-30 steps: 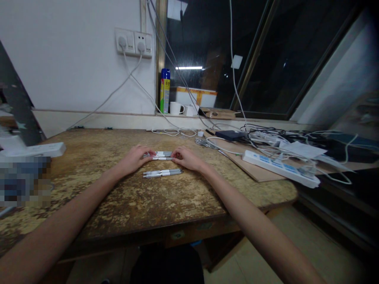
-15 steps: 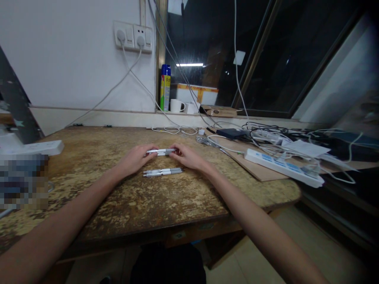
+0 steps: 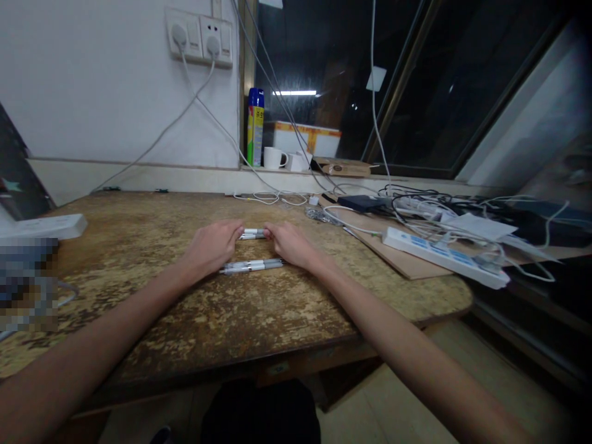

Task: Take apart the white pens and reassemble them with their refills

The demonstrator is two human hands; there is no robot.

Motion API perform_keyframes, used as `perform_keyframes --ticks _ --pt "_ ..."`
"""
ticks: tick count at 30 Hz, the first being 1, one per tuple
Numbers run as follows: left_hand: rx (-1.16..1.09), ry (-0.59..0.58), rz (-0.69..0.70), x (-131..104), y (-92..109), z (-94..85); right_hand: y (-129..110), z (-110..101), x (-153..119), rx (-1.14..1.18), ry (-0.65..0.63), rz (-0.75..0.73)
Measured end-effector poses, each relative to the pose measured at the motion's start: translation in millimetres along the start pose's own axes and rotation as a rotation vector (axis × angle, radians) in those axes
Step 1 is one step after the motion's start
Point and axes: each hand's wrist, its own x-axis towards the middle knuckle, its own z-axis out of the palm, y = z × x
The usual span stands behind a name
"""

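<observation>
— What's nearest on the table [image 3: 222, 320]?

— Two pens [image 3: 252, 266], side by side, lying left to right across the worn top. They sit just this side of both hands, the left end by the left hand's heel.

— And the hands themselves?

— Left hand [image 3: 213, 245] and right hand [image 3: 289, 242] face each other, fingertips pinching the ends of a second pen bundle [image 3: 253, 234]. It runs crosswise too, long axis left to right, between the two hands, only its middle showing.

— Any writing on those pens?

— Too small to read.

— Further back?

— Right side, a white power strip [image 3: 444, 262] with blue labels, unreadable, on a board among cables. On the sill, a spray can [image 3: 254, 127], blue cap, yellow body, print I can't make out, and a white mug [image 3: 274, 158] just beside it.
</observation>
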Motion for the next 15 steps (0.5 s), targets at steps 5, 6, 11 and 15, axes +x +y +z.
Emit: perform_keyframes --ticks 5,6,11,15 --pt "-0.001 -0.054 -0.085 4.1 0.6 1.0 1.0 -1.2 1.4 -0.048 0.06 -0.043" --pt "-0.009 -0.061 -0.093 4.6 0.1 1.1 1.3 -1.4 1.6 -0.053 0.07 -0.056" --pt "-0.109 -0.101 -0.136 6.2 -2.9 2.3 2.7 -0.5 3.4 -0.078 0.121 -0.107" --pt "-0.176 -0.093 -0.118 5.1 -7.0 3.6 3.8 2.3 4.4 -0.027 0.158 -0.117"
